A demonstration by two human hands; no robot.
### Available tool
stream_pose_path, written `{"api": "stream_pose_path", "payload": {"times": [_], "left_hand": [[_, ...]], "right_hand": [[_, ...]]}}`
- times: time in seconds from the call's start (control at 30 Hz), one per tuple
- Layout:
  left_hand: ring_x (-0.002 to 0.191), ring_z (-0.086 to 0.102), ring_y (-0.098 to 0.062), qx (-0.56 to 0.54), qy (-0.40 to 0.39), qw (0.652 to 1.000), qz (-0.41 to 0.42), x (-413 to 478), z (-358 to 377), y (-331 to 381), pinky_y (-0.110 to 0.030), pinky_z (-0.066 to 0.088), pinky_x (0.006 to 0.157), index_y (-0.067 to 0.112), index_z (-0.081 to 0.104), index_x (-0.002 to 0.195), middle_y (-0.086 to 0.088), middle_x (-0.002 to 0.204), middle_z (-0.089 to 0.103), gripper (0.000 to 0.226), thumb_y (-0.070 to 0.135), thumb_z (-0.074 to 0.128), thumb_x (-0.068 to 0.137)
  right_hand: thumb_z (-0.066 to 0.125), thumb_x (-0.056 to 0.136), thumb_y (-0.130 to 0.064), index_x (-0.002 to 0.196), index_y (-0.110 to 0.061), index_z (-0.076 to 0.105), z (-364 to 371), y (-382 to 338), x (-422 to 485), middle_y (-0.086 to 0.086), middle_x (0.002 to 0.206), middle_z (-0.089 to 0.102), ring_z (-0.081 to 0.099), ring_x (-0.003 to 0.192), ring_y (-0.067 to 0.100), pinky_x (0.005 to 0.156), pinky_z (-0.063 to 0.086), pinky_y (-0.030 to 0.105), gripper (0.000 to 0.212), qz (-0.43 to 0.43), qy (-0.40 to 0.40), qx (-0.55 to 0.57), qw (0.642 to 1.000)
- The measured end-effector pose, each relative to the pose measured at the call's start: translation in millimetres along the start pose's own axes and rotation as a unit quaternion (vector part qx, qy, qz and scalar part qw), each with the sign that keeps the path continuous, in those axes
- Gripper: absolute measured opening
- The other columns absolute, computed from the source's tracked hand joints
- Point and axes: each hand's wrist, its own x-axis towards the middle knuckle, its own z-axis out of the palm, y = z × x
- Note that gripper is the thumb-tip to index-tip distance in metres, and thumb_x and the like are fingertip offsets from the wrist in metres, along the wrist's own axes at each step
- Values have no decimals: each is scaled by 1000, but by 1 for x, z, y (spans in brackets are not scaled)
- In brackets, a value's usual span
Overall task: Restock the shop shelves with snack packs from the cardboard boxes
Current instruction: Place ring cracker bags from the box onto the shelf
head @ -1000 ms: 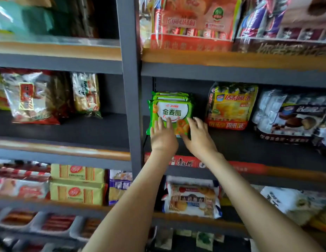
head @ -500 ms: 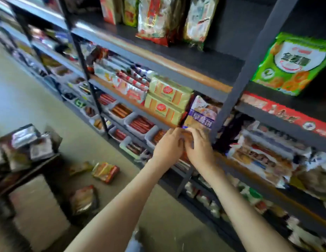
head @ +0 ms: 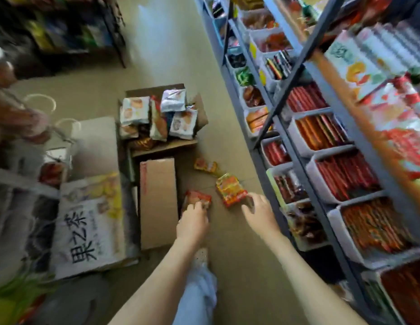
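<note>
Red and yellow snack packs lie on the beige floor point(head: 239, 266) beside the shelves point(head: 305, 158). The left hand point(head: 193, 223) reaches down, fingers curled over a red pack point(head: 197, 198); whether it grips it I cannot tell. The right hand point(head: 259, 213) is loosely spread, fingertips at the edge of a yellow-red pack point(head: 230, 189). An open cardboard box point(head: 162, 139) full of packs sits behind them.

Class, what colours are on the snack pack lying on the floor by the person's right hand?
Mostly red, orange and yellow, seen in the head view: the snack pack beside the right hand.
</note>
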Motion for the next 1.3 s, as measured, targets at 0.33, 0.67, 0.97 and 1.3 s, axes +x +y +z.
{"api": "stream_pose_path", "payload": {"times": [0.33, 0.67, 0.97, 1.3], "left_hand": [[120, 48, -28, -20, -36, 984, -171, 140, 55, -72, -39, 47, 93, 15, 36, 141, -10, 134, 44, 46, 25, 45, 97], [147, 0, -35, 6, 15, 954, -300, 256, 186, -145, -52, 12, 117, 27, 0, 153, -16, 159, -2, 81, 36, 54, 94], [142, -7, -50, 17, 34, 923, -383, 265, 258, -200, -60, 16, 113, 34, -42, 135, -25, 154, -21, 114, 41, 62, 89], [119, 41, -63, 50, 38, 936, -347, 268, 254, -200, -64, 49, 79, 30, 10, 152, -40, 140, 36, 88, 16, 67, 87]], "right_hand": [[53, 95, -17, 136, -6, 45, 130, 0, 151, 12, 132, 48, 39, 126, 25, 104, 27, 27, 43, 53, -107, -22, 993], [54, 95, -26, 141, -11, 38, 291, 85, 250, 7, 138, 42, 32, 132, 23, 106, 28, 31, 51, 49, -223, -68, 971], [54, 96, -28, 145, -11, 32, 379, 88, 261, 8, 143, 35, 27, 137, 22, 111, 23, 29, 56, -18, -313, -6, 950], [56, 95, -25, 153, -19, 9, 412, 69, 249, 5, 153, 29, 22, 140, 20, 113, 16, 27, 75, -81, -316, 37, 945]]}}
